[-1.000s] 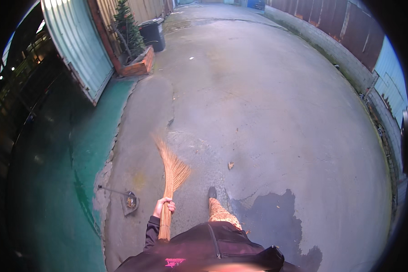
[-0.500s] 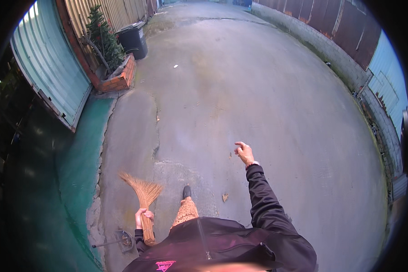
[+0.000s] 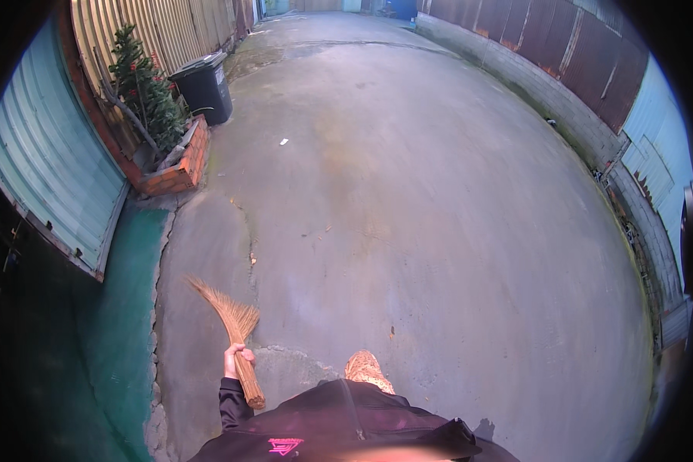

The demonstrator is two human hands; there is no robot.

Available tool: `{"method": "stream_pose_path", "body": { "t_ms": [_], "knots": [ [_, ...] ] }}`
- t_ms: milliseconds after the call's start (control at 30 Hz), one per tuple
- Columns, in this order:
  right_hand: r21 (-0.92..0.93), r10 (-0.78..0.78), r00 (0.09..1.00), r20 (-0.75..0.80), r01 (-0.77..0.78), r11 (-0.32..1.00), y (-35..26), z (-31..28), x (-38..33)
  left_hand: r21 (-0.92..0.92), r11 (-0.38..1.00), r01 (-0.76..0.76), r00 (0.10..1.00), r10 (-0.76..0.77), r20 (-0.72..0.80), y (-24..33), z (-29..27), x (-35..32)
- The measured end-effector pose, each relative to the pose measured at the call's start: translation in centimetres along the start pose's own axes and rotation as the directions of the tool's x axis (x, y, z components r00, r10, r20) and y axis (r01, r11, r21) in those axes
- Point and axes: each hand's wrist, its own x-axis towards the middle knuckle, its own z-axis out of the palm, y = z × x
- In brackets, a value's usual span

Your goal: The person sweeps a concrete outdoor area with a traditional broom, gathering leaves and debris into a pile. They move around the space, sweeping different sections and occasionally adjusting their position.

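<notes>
At the lower left, my left hand (image 3: 237, 358) is closed around a straw hand broom (image 3: 236, 314). The broom's bristles fan out up and to the left, and its bound handle end points down toward my jacket. It hangs above the grey concrete ground (image 3: 439, 231). My right hand is out of the picture. One patterned trouser leg (image 3: 368, 369) shows in front of my dark jacket (image 3: 323, 423).
A brick planter (image 3: 183, 171) with a small decorated tree (image 3: 142, 96) stands at the left, beside a black bin (image 3: 206, 88). Nearer is a corrugated metal door (image 3: 61, 146) over green floor. A block wall (image 3: 585, 138) lines the right. A white scrap (image 3: 283, 142) lies ahead.
My right hand has dropped out of view. The planter, bin and scrap have come nearer as I walk forward. The dustpan near my left hand and a dry leaf have left the view.
</notes>
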Motion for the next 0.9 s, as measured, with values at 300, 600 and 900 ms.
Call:
{"method": "stream_pose_path", "body": {
  "t_ms": [300, 600, 900],
  "knots": [
    [0.418, 0.038, 0.995, -0.090, 0.003, 0.908, -24.1, -12.4, 8.9, -0.389, 0.892, 0.230, 0.956, -0.133, 0.261, -0.7, 18.8, 26.6],
    [0.250, -0.778, 0.537, -0.326, 0.843, 0.477, -83.2, -34.6, 17.0, -0.366, 0.924, 0.109, 0.981, -0.042, 0.187, -1.8, 31.8, 43.6],
    [0.289, -0.871, 0.438, -0.223, 0.883, 0.370, -111.7, -41.2, 23.8, 0.032, 0.975, -0.220, 0.972, 0.222, -0.081, 7.2, 51.1, 69.5]
  ]
}}
